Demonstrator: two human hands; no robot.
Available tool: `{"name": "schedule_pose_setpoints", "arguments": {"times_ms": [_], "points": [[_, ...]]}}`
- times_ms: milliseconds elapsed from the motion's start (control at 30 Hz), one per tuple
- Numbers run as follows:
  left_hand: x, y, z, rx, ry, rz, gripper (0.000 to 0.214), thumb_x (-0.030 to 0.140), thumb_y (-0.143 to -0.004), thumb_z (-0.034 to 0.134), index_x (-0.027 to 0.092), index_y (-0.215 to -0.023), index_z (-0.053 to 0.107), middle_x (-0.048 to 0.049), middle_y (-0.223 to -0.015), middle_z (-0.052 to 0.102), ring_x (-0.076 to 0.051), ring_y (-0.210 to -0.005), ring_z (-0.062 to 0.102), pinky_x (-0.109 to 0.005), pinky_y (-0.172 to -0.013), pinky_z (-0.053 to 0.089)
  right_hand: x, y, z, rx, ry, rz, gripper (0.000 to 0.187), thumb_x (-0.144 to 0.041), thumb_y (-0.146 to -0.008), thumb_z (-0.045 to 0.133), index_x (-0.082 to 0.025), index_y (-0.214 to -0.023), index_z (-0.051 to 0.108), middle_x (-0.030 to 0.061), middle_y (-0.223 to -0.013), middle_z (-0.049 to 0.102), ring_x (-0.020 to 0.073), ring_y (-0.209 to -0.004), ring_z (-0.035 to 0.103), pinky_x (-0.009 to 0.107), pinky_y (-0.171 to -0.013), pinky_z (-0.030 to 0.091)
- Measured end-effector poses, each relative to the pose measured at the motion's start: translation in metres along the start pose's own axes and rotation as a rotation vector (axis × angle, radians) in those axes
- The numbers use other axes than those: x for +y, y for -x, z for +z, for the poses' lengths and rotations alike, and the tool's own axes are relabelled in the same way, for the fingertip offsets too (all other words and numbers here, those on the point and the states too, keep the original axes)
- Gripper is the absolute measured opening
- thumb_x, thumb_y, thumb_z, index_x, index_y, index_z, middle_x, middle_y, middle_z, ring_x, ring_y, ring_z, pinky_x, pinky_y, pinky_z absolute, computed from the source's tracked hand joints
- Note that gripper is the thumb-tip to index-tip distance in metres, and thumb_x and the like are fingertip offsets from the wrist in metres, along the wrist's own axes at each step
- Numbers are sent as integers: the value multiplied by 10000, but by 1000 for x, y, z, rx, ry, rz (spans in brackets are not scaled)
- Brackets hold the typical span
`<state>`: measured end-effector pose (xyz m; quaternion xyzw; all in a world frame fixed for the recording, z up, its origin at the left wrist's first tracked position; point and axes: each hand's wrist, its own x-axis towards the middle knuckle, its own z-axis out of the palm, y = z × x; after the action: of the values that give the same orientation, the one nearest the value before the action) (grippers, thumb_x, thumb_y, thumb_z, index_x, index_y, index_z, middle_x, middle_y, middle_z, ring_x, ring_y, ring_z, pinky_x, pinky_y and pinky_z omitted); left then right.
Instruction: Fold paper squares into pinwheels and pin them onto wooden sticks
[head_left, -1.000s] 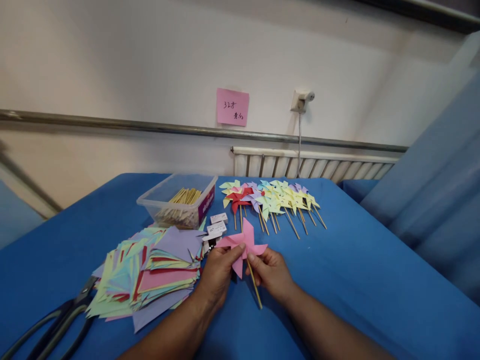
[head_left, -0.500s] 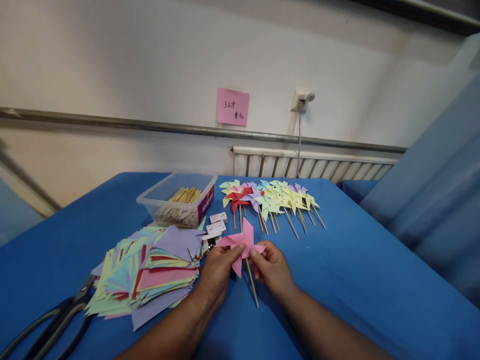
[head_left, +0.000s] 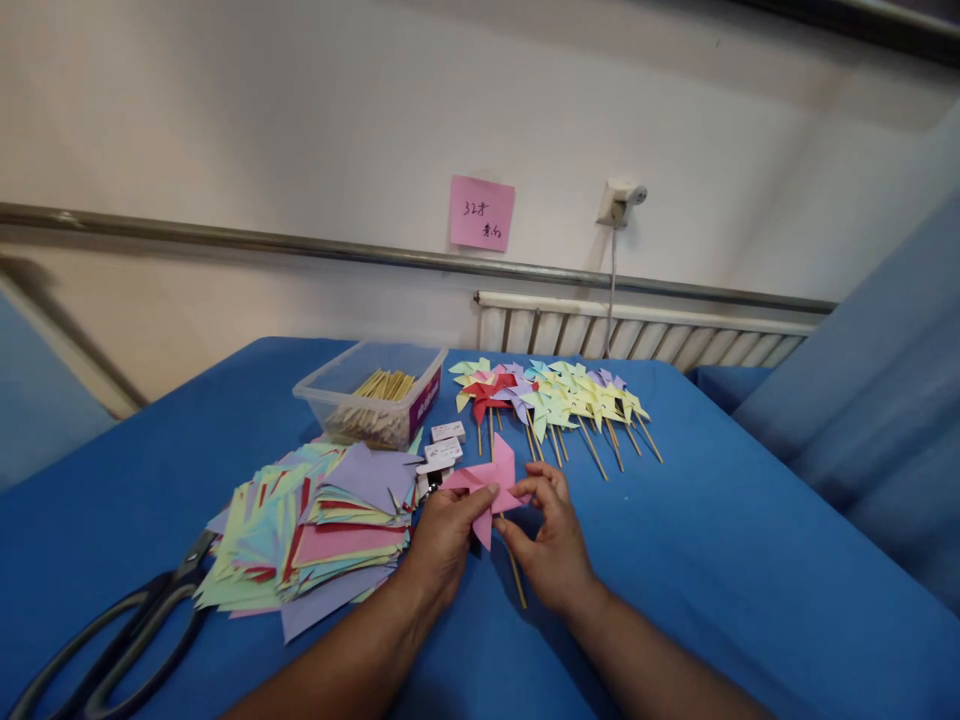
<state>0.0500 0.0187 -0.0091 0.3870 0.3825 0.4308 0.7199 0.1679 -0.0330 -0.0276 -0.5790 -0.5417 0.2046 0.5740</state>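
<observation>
A pink paper pinwheel (head_left: 502, 462) on a thin wooden stick (head_left: 518, 583) is held above the blue-covered table. My left hand (head_left: 444, 535) pinches it, the thumb pressed near the centre and the other fingers hidden behind. On the other side, my right hand (head_left: 555, 548) has its fingertips on the right blade, while its thumb reaches to the stick just below the paper. A large stack of coloured cut paper (head_left: 349, 545) lies beside my left forearm. Small white boxes (head_left: 444, 450) stand close beyond my left hand.
Finished pinwheels (head_left: 555, 405) in several colours lie together at the table's back. A clear plastic box (head_left: 319, 395) of wooden sticks (head_left: 386, 386) stands at the back left. Large scissors (head_left: 150, 625) rest at the front left. A radiator (head_left: 660, 340) runs along the wall.
My right hand's thumb has shifted from the face of the right blade down to the stick, and its fingers have lifted and spread. My left hand keeps its pinch. The view has turned slightly left.
</observation>
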Motion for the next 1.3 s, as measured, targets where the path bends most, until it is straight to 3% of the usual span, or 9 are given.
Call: {"name": "schedule_pose_setpoints", "arguments": {"times_ms": [167, 300, 700, 800, 900, 1000, 1300], "points": [[1, 1, 1, -34, 20, -13, 256, 303, -627, 741, 113, -797, 718, -41, -623, 685, -126, -530, 561, -237, -554, 420, 3, -2, -1, 2, -42, -15, 129, -173, -679, 679, -210, -763, 588, 51, -1112, 512, 218, -1077, 498, 364, -928, 378], [0, 1, 2, -63, 13, -6, 254, 299, -659, 719, 112, -831, 716, -55, -685, 704, -119, -522, 553, -238, -549, 416, 3, -4, -4, -23, -99, 17, 72, -175, -710, 660, -198, -693, 594, 48, -1068, 540, 203, -1038, 527, 344, -922, 375], [3, 0, 5, -1, 71, -54, 249, 224, -629, 715, 106, -848, 713, -85, -742, 727, -197, -633, 645, -298, -641, 479, 21, -2, 3, -27, -361, 177, 86, -266, -749, 641, -191, -747, 600, 54, -1024, 568, 194, -946, 562, 287, -755, 460], [4, 2, 6, -19, 63, -43, 257, 202, -622, 716, 116, -864, 714, -74, -746, 731, -199, -642, 648, -305, -668, 486, 16, -2, 0, -47, -315, 139, 115, -241, -733, 651, -197, -824, 596, 65, -1087, 551, 205, -989, 552, 296, -772, 466], [6, 4, 7, -48, 54, -41, 273, 188, -613, 722, 117, -876, 715, -78, -784, 734, -208, -695, 656, -301, -695, 486, 9, -2, -5, -55, -179, 6, 311, -182, -661, 702, -212, -943, 575, 68, -1163, 520, 230, -1090, 505, 356, -903, 423], [7, 5, 7, -96, 56, -74, 290, 185, -615, 722, 107, -894, 710, -90, -802, 731, -217, -722, 655, -306, -711, 482, 5, -4, -9, -43, -72, -113, 392, -162, -650, 701, -217, -1007, 548, 71, -1161, 518, 240, -1134, 470, 404, -982, 361], [4, 1, 4, -87, 83, -80, 256, 175, -652, 703, 116, -901, 689, -78, -795, 719, -204, -749, 646, -305, -737, 467, 7, -5, -12, -31, -38, -96, 395, -153, -699, 651, -226, -1060, 510, 73, -1154, 511, 239, -1124, 477, 391, -919, 416]]}}
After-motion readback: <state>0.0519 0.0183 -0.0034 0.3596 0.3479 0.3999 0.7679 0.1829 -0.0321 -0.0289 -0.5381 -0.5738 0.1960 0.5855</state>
